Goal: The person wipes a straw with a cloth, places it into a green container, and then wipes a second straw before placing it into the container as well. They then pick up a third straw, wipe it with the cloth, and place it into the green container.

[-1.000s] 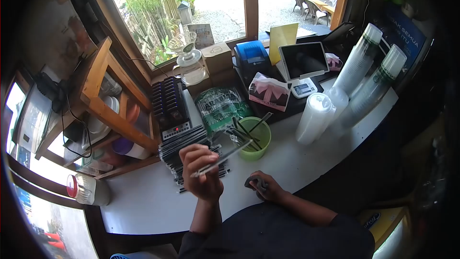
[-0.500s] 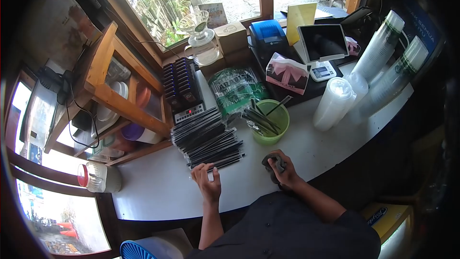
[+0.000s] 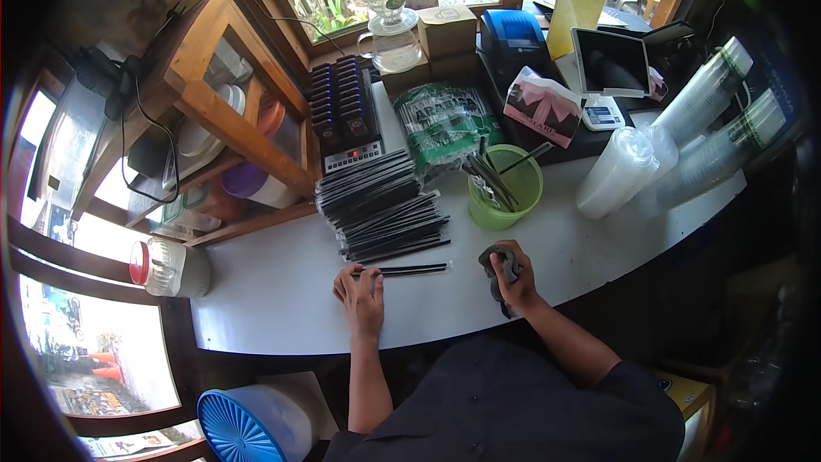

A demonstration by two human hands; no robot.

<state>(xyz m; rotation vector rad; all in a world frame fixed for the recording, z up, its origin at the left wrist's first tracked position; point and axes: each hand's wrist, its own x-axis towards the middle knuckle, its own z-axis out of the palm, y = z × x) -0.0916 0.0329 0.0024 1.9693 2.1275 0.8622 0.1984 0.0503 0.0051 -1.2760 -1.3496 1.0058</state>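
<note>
In the head view, your left hand is low over the counter, fingers bent and held close together at the left end of a dark straw. The straw lies on the counter, crosswise to you, in what looks like a clear wrapper. Whether your fingertips pinch it or only press on it, you cannot tell from here. Your right hand is closed around a crumpled gray cloth, part of which hangs below your grip near the counter's front edge.

Just beyond the straw, you have a pile of similar wrapped straws, laid roughly side by side in an uneven heap. To the right of the pile stands a green tub with several dark sticks leaning inside; your right hand is on the near side of it. Behind the pile lies a green and clear bag, with a black rack to its left, its small display lit red. Beyond the tub are a pink and black packet, a blue-topped machine and a tablet. Stacked plastic cups stand at your right, and a red-lidded jar sits at the far left.
</note>
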